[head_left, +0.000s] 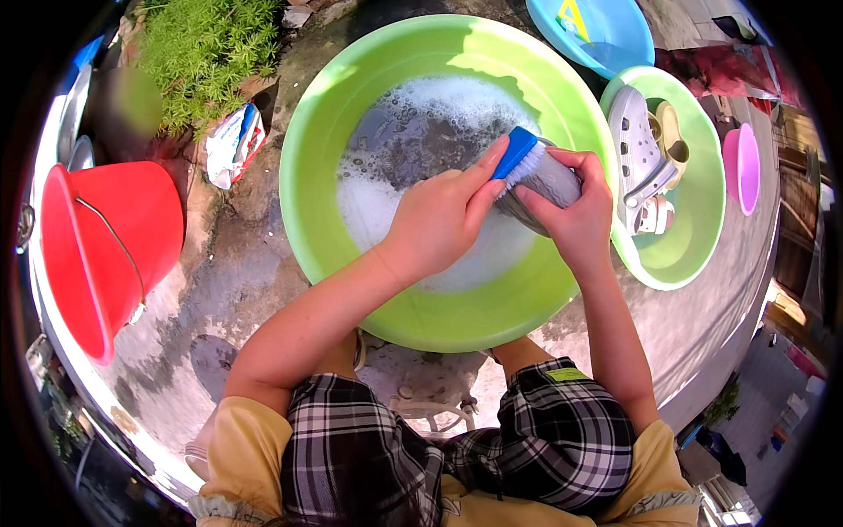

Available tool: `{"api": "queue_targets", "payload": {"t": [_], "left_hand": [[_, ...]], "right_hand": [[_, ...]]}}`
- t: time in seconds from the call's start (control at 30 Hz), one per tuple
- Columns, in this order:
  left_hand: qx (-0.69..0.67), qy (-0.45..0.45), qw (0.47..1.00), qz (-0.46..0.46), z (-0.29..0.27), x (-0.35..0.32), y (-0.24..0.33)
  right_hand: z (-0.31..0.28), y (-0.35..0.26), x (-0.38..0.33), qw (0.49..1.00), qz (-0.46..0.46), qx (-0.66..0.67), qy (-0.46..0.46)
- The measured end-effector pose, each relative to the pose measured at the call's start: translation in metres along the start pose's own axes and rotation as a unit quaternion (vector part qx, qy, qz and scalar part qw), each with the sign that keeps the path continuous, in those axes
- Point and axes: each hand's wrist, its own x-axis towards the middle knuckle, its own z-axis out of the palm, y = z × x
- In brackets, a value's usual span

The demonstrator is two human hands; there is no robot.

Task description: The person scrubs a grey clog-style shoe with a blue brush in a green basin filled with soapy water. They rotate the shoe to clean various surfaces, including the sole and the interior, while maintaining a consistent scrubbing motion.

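Our left hand [439, 215] grips a blue brush [513, 151], its bristles [527, 167] against a grey shoe-like item [555, 183] that our right hand [587, 215] clasps over the large green basin [430, 321], which holds sudsy water [378, 206]. Right of that basin, a smaller green tub [702, 233] holds footwear [636, 140]; beyond the basin, a blue tub [634, 53] shows something yellow [574, 19] inside; left of the basin is a red bucket [132, 220].

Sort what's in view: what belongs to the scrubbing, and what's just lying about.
Belongs: blue brush in the left hand; grey item in the right hand; large green basin with suds; perhaps the footwear in the smaller green basin.

Apparently just lying about: red bucket; blue basin; pink basin; crumpled packet.
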Motion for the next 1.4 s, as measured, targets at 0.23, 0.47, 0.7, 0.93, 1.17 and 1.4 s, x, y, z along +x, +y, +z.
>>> {"api": "queue_targets", "payload": {"t": [0.23, 0.47, 0.7, 0.93, 1.17, 1.4], "left_hand": [[-0.045, -0.059, 0.988, -0.134, 0.023, 0.015, -0.038], [0.023, -0.131, 0.981, -0.14, 0.039, 0.014, -0.052], [0.225, -0.15, 0.95, -0.153, 0.012, 0.046, -0.101], [0.079, -0.108, 0.967, -0.216, -0.005, 0.05, -0.124], [-0.11, -0.123, 0.983, -0.078, -0.015, 0.021, 0.013], [-0.082, -0.062, 0.991, -0.083, 0.004, 0.014, -0.018]], "right_hand": [[-0.015, 0.008, -0.012, 1.0, 0.008, -0.005, 0.022], [-0.027, 0.023, -0.019, 0.999, 0.007, 0.039, 0.03], [-0.028, 0.018, -0.019, 1.0, 0.018, 0.021, -0.009], [-0.014, 0.011, -0.008, 0.998, -0.052, 0.01, -0.039], [-0.013, 0.012, -0.01, 1.0, 0.009, -0.017, -0.023], [-0.014, 0.01, -0.008, 0.999, -0.034, -0.015, -0.02]]}}
